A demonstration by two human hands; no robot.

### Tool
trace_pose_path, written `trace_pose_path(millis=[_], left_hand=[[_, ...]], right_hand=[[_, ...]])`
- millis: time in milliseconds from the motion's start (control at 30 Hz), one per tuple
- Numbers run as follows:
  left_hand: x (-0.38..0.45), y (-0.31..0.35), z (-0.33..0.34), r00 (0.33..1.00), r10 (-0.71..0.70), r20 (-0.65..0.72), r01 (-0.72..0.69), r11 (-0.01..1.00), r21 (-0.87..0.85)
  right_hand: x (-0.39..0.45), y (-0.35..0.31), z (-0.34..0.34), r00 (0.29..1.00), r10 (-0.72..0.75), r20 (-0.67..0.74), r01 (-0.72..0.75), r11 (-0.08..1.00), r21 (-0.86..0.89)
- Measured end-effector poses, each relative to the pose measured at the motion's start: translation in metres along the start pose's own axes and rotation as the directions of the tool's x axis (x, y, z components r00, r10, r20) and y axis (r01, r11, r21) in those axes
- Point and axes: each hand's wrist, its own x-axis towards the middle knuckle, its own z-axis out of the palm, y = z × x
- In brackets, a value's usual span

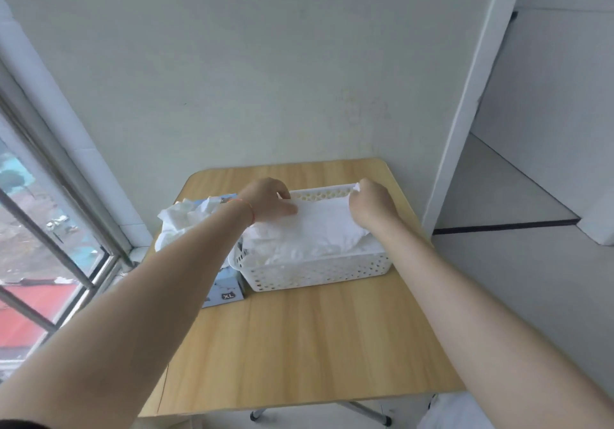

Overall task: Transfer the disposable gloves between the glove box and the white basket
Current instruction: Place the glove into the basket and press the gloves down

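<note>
A white perforated basket (319, 270) sits at the back middle of the wooden table and is piled with translucent white disposable gloves (312, 232). My left hand (269, 201) pinches the top glove at its far left corner. My right hand (368, 201) grips the same glove's far right corner by the basket's back rim. The glove lies stretched flat between both hands. A blue glove box (226, 287) marked XL lies left of the basket, mostly hidden under my left forearm, with more gloves (179, 222) spilling from its far end.
The wooden table (309, 345) stands against a pale wall. A window with metal frame (59, 229) runs along the left. A white partition (465, 96) and open floor lie to the right. Table legs show under the near edge.
</note>
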Motion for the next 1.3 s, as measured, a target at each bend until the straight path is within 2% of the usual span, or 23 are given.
trace_pose_path(millis=[100, 167, 233, 267, 333, 367, 433, 533, 633, 767, 867, 933, 1033, 1200, 1300], left_hand=[[-0.001, 0.006, 0.009, 0.992, 0.056, -0.11, -0.042, 0.992, 0.12], [-0.007, 0.011, 0.014, 0.951, 0.201, -0.236, -0.139, 0.957, 0.257], [-0.018, 0.023, 0.017, 0.898, 0.333, -0.286, -0.267, 0.932, 0.245], [-0.024, 0.029, 0.021, 0.894, 0.379, -0.238, -0.331, 0.918, 0.218], [-0.035, 0.036, 0.029, 0.92, 0.392, -0.017, -0.378, 0.898, 0.226], [-0.039, 0.036, 0.033, 0.93, 0.357, 0.091, -0.368, 0.891, 0.265], [-0.043, 0.031, 0.039, 0.942, 0.267, 0.201, -0.323, 0.883, 0.341], [-0.045, 0.021, 0.042, 0.954, 0.211, 0.214, -0.266, 0.923, 0.279], [-0.046, 0.018, 0.032, 0.961, 0.266, 0.071, -0.273, 0.953, 0.129], [-0.056, -0.005, -0.002, 0.946, 0.257, -0.198, -0.246, 0.966, 0.083], [-0.069, -0.041, -0.028, 0.919, 0.131, -0.371, -0.126, 0.991, 0.038], [-0.08, -0.067, -0.04, 0.905, 0.015, -0.424, -0.004, 1.0, 0.026], [-0.096, -0.099, -0.052, 0.9, -0.101, -0.423, 0.116, 0.993, 0.011], [-0.113, -0.13, -0.044, 0.968, -0.111, -0.226, 0.106, 0.994, -0.032], [-0.117, -0.134, -0.034, 0.974, -0.091, -0.208, 0.074, 0.993, -0.091]], right_hand=[[0.001, 0.009, 0.003, 0.992, -0.089, -0.085, 0.078, 0.988, -0.132], [0.001, 0.01, 0.004, 0.99, -0.117, -0.084, 0.098, 0.975, -0.202], [0.0, 0.009, 0.004, 0.988, -0.134, -0.072, 0.11, 0.956, -0.271], [-0.001, 0.009, 0.005, 0.987, -0.148, -0.068, 0.12, 0.943, -0.31], [-0.004, 0.008, 0.004, 0.984, -0.173, -0.049, 0.142, 0.914, -0.379], [-0.005, 0.008, 0.004, 0.982, -0.184, -0.034, 0.155, 0.9, -0.407], [-0.008, 0.008, 0.005, 0.976, -0.219, -0.011, 0.192, 0.875, -0.444], [-0.013, 0.006, 0.007, 0.955, -0.293, -0.04, 0.225, 0.807, -0.545], [-0.017, -0.001, 0.008, 0.92, -0.377, -0.105, 0.225, 0.729, -0.647], [-0.021, -0.034, 0.015, 0.894, -0.443, -0.065, 0.335, 0.758, -0.559], [-0.026, -0.069, 0.039, 0.876, -0.48, 0.038, 0.471, 0.839, -0.272], [-0.035, -0.094, 0.059, 0.864, -0.487, 0.131, 0.498, 0.864, -0.077], [-0.048, -0.124, 0.082, 0.848, -0.478, 0.228, 0.484, 0.874, 0.033], [-0.056, -0.148, 0.105, 0.831, -0.442, 0.338, 0.516, 0.839, -0.172], [-0.055, -0.155, 0.113, 0.859, -0.404, 0.315, 0.486, 0.837, -0.251]])
